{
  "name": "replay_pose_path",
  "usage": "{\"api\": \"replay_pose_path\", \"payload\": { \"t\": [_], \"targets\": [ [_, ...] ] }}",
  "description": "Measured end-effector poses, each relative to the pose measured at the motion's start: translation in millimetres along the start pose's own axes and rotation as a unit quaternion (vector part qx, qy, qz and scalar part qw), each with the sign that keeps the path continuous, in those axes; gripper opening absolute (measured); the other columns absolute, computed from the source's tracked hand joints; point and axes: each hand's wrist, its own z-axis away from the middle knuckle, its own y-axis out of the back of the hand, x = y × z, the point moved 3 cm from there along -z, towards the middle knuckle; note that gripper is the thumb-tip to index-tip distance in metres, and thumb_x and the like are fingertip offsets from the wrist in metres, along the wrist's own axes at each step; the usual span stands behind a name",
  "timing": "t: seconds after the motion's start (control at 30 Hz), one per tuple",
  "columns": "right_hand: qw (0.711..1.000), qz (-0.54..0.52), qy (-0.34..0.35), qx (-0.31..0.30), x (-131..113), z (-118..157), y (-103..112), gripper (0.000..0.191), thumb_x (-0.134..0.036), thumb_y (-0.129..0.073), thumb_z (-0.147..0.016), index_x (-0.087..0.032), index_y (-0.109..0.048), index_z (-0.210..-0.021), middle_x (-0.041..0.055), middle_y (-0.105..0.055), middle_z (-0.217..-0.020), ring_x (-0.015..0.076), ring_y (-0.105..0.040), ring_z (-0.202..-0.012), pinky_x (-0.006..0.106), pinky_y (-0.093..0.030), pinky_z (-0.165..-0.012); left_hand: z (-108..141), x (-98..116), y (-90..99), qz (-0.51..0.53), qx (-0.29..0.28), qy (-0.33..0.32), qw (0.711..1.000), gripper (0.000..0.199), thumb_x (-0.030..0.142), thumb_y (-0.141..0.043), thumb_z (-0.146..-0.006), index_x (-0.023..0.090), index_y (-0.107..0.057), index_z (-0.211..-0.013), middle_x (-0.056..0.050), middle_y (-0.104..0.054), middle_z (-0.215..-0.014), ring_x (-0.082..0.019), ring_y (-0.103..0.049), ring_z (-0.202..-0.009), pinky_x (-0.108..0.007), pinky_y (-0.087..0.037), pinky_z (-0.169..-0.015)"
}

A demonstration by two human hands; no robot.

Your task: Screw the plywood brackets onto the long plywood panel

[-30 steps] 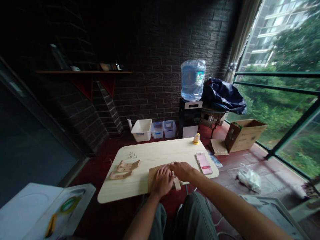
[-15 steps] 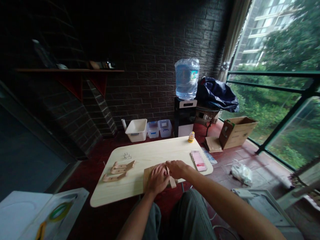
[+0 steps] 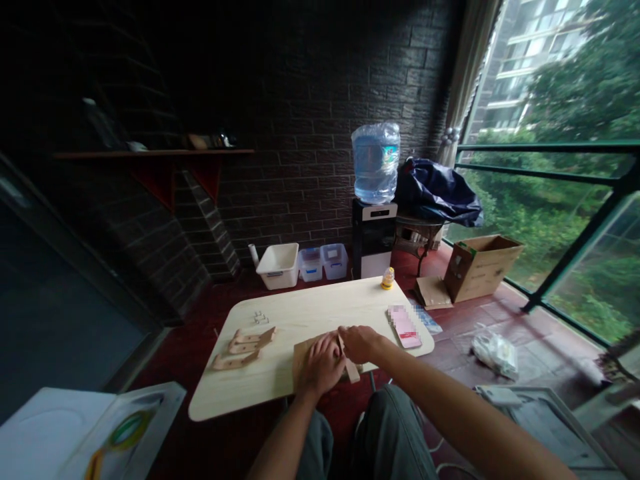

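Wood strip (image 3: 353, 373) juts out just below the right hand (image 3: 359, 343), at the lower centre of the frame. That hand's fingers curl in; whether they pinch anything I cannot tell. Beside it the left hand (image 3: 324, 363) lies flat, fingers slightly spread, over a brown board (image 3: 301, 358) on the table (image 3: 235, 397). Other wood pieces (image 3: 235, 364) and small hooks (image 3: 260, 318) lie at lower left; a bottle (image 3: 387, 280) stands right of centre.

Side daylight from right, dim left
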Motion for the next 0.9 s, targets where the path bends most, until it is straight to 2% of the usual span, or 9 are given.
{"api": "replay_pose_path", "payload": {
  "t": [0.07, 0.2, 0.47, 0.6, 0.73, 0.9],
  "targets": [
    [1.0, -0.006, 0.01, 0.003, -1.2, 3.4, 6.2, 0.038, -0.02, -0.055, -0.09, -0.013, -0.055, -0.128, 0.0165, -0.07, -0.117, 0.0268, -0.07, -0.1, 0.035, -0.056, -0.079, 1.2, 0.8, 0.9, -0.003, 0.004, 0.004, 1.0, 0.01, 0.032, -0.054, -0.092, 0.025, -0.06, -0.091, -0.005, -0.06, -0.133, -0.024, -0.04, -0.139, -0.045, -0.032, -0.116],
    [1.0, -0.002, 0.011, 0.001, -1.9, 6.1, 9.9, 0.038, -0.012, -0.048, -0.091, -0.013, -0.054, -0.128, 0.0159, -0.07, -0.117, 0.0258, -0.069, -0.103, 0.037, -0.056, -0.081, 1.2, 0.5, -0.6, -0.005, 0.002, 0.003, 1.0, 0.011, 0.034, -0.055, -0.092, 0.025, -0.06, -0.092, -0.006, -0.06, -0.133, -0.025, -0.041, -0.139, -0.045, -0.032, -0.116],
    [0.999, 0.024, -0.021, 0.009, -4.4, 2.5, 3.0, 0.027, -0.017, -0.049, -0.092, -0.012, -0.058, -0.117, 0.0186, -0.068, -0.116, 0.0254, -0.071, -0.098, 0.034, -0.056, -0.076, 0.3, -1.5, -1.4, 0.008, -0.007, 0.007, 1.0, 0.008, 0.031, -0.054, -0.091, 0.025, -0.058, -0.092, -0.003, -0.055, -0.142, -0.023, -0.039, -0.141, -0.045, -0.03, -0.118],
    [1.0, 0.004, 0.003, 0.007, -0.6, 5.3, 4.4, 0.032, -0.021, -0.052, -0.091, -0.013, -0.056, -0.121, 0.017, -0.07, -0.113, 0.0261, -0.071, -0.097, 0.036, -0.057, -0.076, 0.4, 0.2, 1.1, 0.005, -0.012, 0.01, 1.0, 0.007, 0.03, -0.054, -0.091, 0.025, -0.058, -0.089, -0.004, -0.057, -0.138, -0.024, -0.038, -0.141, -0.046, -0.03, -0.118],
    [0.999, 0.003, 0.03, 0.015, 4.0, 5.2, 0.0, 0.039, -0.013, -0.05, -0.089, -0.015, -0.052, -0.128, 0.0149, -0.069, -0.116, 0.0251, -0.069, -0.103, 0.036, -0.056, -0.08, 0.4, 0.5, -0.5, 0.002, -0.015, 0.011, 1.0, 0.013, 0.035, -0.054, -0.092, 0.025, -0.061, -0.093, -0.006, -0.06, -0.133, -0.025, -0.039, -0.14, -0.047, -0.031, -0.117],
    [1.0, -0.001, 0.007, 0.004, 4.9, 0.4, -8.2, 0.036, -0.017, -0.052, -0.091, -0.013, -0.05, -0.127, 0.0157, -0.069, -0.114, 0.0243, -0.069, -0.102, 0.034, -0.055, -0.08, 0.0, -0.5, -2.9, 0.002, -0.015, 0.009, 1.0, 0.014, 0.036, -0.053, -0.093, 0.025, -0.061, -0.095, -0.006, -0.057, -0.138, -0.025, -0.038, -0.141, -0.047, -0.03, -0.118]
  ]
}}
